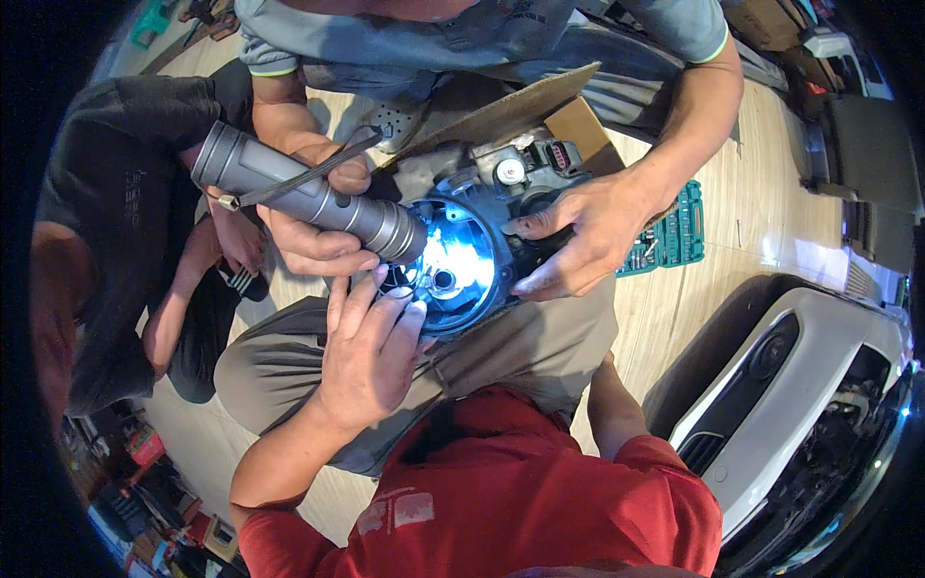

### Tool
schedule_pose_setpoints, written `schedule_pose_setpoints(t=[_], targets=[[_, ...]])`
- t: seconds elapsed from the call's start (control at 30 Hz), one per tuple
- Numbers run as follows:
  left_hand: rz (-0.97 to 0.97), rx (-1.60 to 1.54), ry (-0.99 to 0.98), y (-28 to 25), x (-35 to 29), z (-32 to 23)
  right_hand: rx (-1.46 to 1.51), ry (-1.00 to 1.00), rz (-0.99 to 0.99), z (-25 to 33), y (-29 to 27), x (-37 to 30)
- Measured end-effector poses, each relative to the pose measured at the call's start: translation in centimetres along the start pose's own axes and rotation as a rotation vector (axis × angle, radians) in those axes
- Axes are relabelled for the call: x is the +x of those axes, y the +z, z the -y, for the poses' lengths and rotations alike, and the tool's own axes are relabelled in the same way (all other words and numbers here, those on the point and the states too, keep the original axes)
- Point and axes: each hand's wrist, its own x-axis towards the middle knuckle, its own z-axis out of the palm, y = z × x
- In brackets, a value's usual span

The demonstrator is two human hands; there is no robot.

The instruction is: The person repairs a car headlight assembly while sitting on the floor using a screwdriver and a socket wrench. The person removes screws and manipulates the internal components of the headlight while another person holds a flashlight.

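The person's left hand [371, 356] lay against the lower left edge of a round lamp housing [467, 313], its fingers reaching forward close together with their tips touching the rim; whether the thumb pressed from the other side could not be told. The right forearm [617, 419] ran forward beside the knee, but the right hand was hidden, so what it held, if anything, could not be told. The lamp housing sat between the people, just above the grey-brown trousers [279, 371] and in front of an open cardboard box [583, 130], its bowl lit bright blue-white, with a small dark ring [443, 280] inside. Opposite, a co-worker in a grey-blue shirt [424, 43] gripped a thick grey flashlight [318, 204] in the co-worker's right hand [308, 241], its head slanting down at the bowl's upper left edge and a strap [318, 173] looped along it. The co-worker's left hand [588, 236] was at the housing's right side, thumb and fingers parted around dark parts there. Another person in dark clothes [140, 183] sat at the left. On the pale floor [761, 193] to the right were a green tool case [689, 226] and, nearer, a white car bumper [771, 414].
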Motion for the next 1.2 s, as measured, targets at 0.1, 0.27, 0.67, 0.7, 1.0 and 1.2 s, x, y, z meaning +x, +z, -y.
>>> schedule_pose_setpoints(t=[0.1,0.27,0.67,0.7,1.0,1.2], targets=[[0.028,0.016,0.031,-0.5,0.3,0.1,-0.111,-0.024,-0.011,1.0,0.7,0.6],[0.062,0.017,0.05,-0.7,0.4,0.4,-0.404,-0.127,-0.137,5.5,-0.9,0.8],[0.061,-0.042,0.071,-1.1,0.5,0.7,-0.616,-0.649,-0.421,17.2,0.6,-2.5],[0.065,-0.036,0.078,-1.1,0.6,0.8,-0.616,-0.617,-0.406,16.9,1.0,-2.4],[0.08,0.007,0.036,-1.0,0.9,0.2,-0.596,-0.443,-0.207,12.1,5.8,-1.3],[0.107,0.064,0.017,-1.3,1.4,-0.4,-0.804,-0.447,-0.264,11.5,6.0,-1.2]])
